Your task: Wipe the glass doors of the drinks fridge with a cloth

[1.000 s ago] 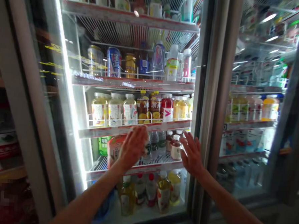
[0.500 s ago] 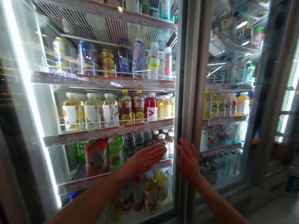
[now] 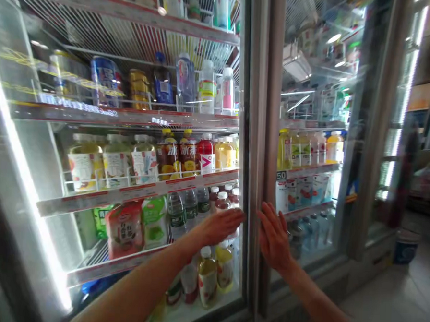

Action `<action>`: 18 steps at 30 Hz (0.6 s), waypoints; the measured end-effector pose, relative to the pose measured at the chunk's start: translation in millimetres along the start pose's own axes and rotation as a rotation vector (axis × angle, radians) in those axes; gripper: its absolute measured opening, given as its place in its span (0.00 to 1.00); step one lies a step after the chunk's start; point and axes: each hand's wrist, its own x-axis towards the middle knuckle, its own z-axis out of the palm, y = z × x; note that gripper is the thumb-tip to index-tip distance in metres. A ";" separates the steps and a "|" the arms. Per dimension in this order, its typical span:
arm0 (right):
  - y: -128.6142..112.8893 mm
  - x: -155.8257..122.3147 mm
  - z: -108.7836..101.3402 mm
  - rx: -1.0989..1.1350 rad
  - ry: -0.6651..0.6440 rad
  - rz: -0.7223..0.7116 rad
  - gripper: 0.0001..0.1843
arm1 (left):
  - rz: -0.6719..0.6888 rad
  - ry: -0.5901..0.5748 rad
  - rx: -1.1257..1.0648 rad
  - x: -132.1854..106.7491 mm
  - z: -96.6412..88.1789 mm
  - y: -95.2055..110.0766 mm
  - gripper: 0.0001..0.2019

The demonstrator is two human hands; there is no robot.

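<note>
My left hand (image 3: pixel 218 227) reaches across the left glass door with fingers stretched out and held together, the tips near the door's metal frame (image 3: pixel 253 163). Nothing shows in it. Beside it, my right hand (image 3: pixel 274 237) is raised with its fingers extended against or just in front of the right door's frame (image 3: pixel 272 149); I cannot tell whether it touches. Behind the left hand, inside the cooler, stand bottles with white caps (image 3: pixel 223 201) and clear water bottles (image 3: pixel 177 211). Both doors look closed.
Shelves behind the left glass hold cans (image 3: pixel 104 80), iced tea bottles (image 3: pixel 188 155) and a red pouch (image 3: pixel 125 229). More drinks, such as an orange bottle (image 3: pixel 334 147), stand behind the right door. A bucket (image 3: pixel 406 246) stands on the floor (image 3: pixel 384 304) at right.
The view has turned to the right, so the cooler and its shelves have moved left in the picture. My left hand has come closer to the door frame; both hands stay outstretched.
</note>
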 end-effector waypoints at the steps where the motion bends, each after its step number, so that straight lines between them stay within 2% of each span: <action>1: -0.1 -0.4 -0.5 -0.003 0.004 0.003 0.31 | -0.078 0.017 0.018 1.1 -1.5 -2.4 0.20; 3: -2.4 -0.8 0.6 -0.007 0.009 0.003 0.31 | -0.139 0.058 0.048 -2.1 -2.8 -2.9 0.21; 7: -13.0 -0.5 7.4 0.005 -0.018 -0.019 0.30 | 0.079 0.060 0.050 -28.3 -3.0 3.2 0.20; 8: -16.1 0.1 9.6 0.010 -0.026 -0.025 0.30 | 0.084 0.050 0.054 -35.5 -5.7 0.5 0.20; 10: -22.5 2.0 14.8 0.024 -0.033 -0.034 0.30 | -0.034 0.058 0.079 -48.0 -15.2 -11.6 0.23; 12: -29.5 4.9 21.3 0.041 -0.027 -0.035 0.30 | -0.234 0.108 0.121 -59.9 -25.7 -25.0 0.26; 14: -37.6 8.3 29.0 0.058 -0.027 -0.044 0.31 | -0.316 0.137 0.151 -74.7 -31.9 -29.7 0.26; 18: -54.8 15.6 43.7 0.077 -0.056 -0.081 0.30 | -0.092 0.046 0.134 -109.2 -32.5 -16.1 0.24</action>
